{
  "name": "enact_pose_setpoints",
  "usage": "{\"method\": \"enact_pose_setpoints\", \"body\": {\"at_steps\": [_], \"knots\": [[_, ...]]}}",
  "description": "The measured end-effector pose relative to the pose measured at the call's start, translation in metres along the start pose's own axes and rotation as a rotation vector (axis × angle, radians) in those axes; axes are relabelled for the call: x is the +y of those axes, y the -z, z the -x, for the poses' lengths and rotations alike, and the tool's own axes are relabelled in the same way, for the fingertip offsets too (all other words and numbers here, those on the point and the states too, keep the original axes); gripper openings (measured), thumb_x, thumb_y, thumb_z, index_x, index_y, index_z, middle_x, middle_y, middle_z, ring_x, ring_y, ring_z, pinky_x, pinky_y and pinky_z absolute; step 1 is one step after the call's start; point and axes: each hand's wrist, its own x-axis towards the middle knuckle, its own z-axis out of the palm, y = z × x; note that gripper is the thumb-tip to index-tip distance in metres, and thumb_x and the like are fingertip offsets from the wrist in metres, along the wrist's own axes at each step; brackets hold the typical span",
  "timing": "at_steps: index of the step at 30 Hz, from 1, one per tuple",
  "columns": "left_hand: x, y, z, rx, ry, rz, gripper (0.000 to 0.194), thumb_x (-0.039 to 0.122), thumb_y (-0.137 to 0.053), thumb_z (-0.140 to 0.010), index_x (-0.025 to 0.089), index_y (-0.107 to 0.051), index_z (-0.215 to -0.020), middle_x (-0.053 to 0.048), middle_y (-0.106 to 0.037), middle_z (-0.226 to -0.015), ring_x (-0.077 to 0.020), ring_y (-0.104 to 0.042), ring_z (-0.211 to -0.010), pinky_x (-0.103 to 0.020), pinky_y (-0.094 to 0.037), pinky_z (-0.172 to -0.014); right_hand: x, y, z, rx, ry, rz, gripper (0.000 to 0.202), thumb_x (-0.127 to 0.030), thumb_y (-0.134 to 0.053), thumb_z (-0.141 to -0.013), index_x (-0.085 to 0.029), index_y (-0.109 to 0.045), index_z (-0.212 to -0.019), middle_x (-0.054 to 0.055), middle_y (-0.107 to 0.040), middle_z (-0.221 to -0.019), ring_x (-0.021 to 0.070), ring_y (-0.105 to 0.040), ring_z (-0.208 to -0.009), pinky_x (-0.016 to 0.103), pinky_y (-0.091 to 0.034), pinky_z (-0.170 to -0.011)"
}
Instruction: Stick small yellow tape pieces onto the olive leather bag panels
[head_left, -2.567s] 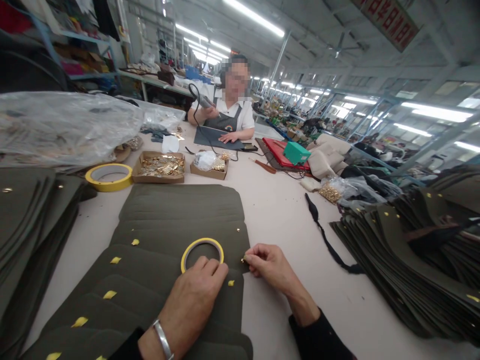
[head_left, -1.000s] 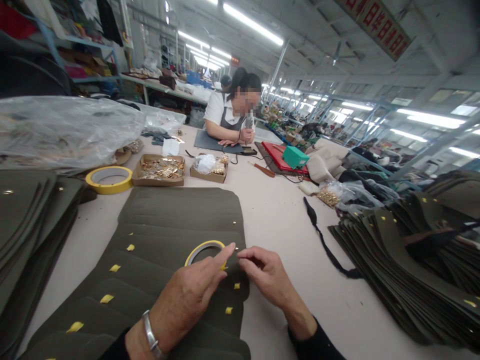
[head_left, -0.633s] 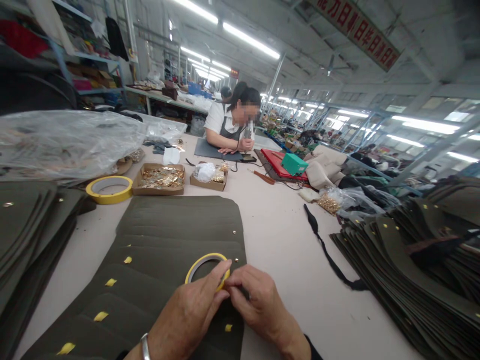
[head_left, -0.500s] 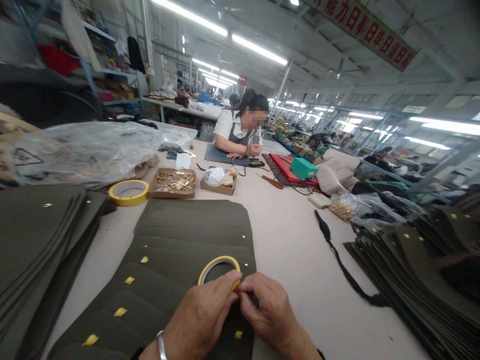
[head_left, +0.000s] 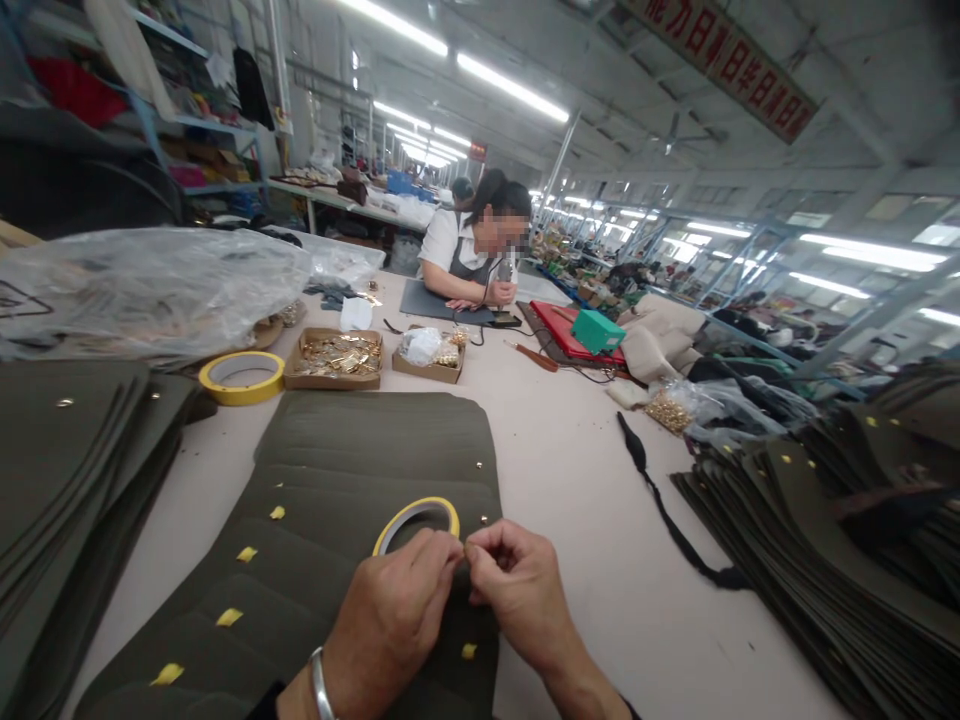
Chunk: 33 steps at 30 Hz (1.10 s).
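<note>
A roll of yellow tape (head_left: 384, 526) is gripped at its near right side by my left hand (head_left: 405, 605), whose fingers are closed. My right hand (head_left: 521, 585) pinches at the tape's edge, its fingertips almost against those of the left. The bit between the fingertips is mostly hidden. Both hands are above a layered stack of dark olive fabric panels (head_left: 375, 430). Small yellow tape pieces (head_left: 229, 617) stick along the panels' stepped left edges, and another yellow piece (head_left: 469, 651) lies below my hands. Small metal studs (head_left: 479, 465) show near the right edge.
Beyond the panels stand a second tape roll (head_left: 241, 378), a box of gold metal parts (head_left: 334, 358) and a smaller box (head_left: 427, 355). Panel stacks flank both sides, left (head_left: 75, 480) and right (head_left: 780, 560). A black strap (head_left: 667, 520) lies at right. Across the table, a person (head_left: 472, 250) works with a tool.
Both hands and the tape roll have shifted slightly up and left in view, with the fingertips still together. The whole scene has also slid a little left as the camera turned.
</note>
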Motion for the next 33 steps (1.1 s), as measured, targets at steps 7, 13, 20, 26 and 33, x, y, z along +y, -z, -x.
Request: {"method": "enact_pose_setpoints", "body": {"at_steps": [7, 13, 20, 26, 33], "knots": [[0.007, 0.006, -0.003, 0.034, -0.017, -0.014, 0.02, 0.012, -0.038, -0.094, 0.019, -0.054, -0.084, 0.001, -0.058, -0.067, -0.011, -0.058, -0.057, -0.02, -0.044, -0.054, -0.002, -0.004, -0.002, 0.023, -0.042, -0.119, 0.011, -0.025, -0.063, -0.071, -0.014, -0.064, -0.067, -0.002, -0.059, -0.052, 0.0098, -0.054, -0.042, 0.02, -0.044, -0.044], [0.019, 0.002, 0.003, -0.02, -0.064, -0.003, 0.018, 0.01, -0.04, -0.094, 0.019, -0.054, -0.088, 0.0, -0.058, -0.069, -0.0116, -0.057, -0.06, -0.021, -0.046, -0.059, 0.022, 0.023, -0.027, 0.103, -0.178, -0.226, 0.025, -0.037, -0.071, -0.068, -0.012, -0.065, -0.071, -0.002, -0.06, -0.05, 0.0098, -0.054, -0.04, 0.02, -0.043, -0.041], [0.012, -0.006, 0.0, -0.498, 0.142, -0.328, 0.016, 0.005, -0.052, -0.086, 0.02, -0.058, -0.087, -0.003, -0.064, -0.088, -0.0222, -0.059, -0.081, -0.034, -0.053, -0.068, 0.037, 0.035, -0.039, -0.049, -0.108, -0.037, 0.028, -0.038, -0.067, -0.075, -0.011, -0.069, -0.077, -0.001, -0.059, -0.055, 0.0081, -0.051, -0.046, 0.019, -0.042, -0.045], [0.016, -0.005, -0.003, -0.606, 0.17, -0.353, 0.016, 0.007, -0.048, -0.088, 0.019, -0.059, -0.091, -0.004, -0.064, -0.091, -0.0212, -0.058, -0.084, -0.034, -0.053, -0.072, 0.031, 0.024, -0.04, -0.009, 0.038, 0.289, 0.019, -0.028, -0.058, -0.079, -0.014, -0.07, -0.074, 0.001, -0.065, -0.061, 0.0127, -0.057, -0.055, 0.022, -0.044, -0.051], [0.016, -0.005, 0.0, -0.598, 0.154, -0.389, 0.017, 0.006, -0.049, -0.087, 0.02, -0.059, -0.09, -0.003, -0.063, -0.089, -0.0207, -0.059, -0.08, -0.034, -0.053, -0.069, 0.027, 0.023, -0.043, -0.006, 0.18, 0.547, 0.014, -0.021, -0.056, -0.081, -0.018, -0.07, -0.084, -0.001, -0.066, -0.06, 0.0138, -0.059, -0.055, 0.024, -0.043, -0.056]]}}
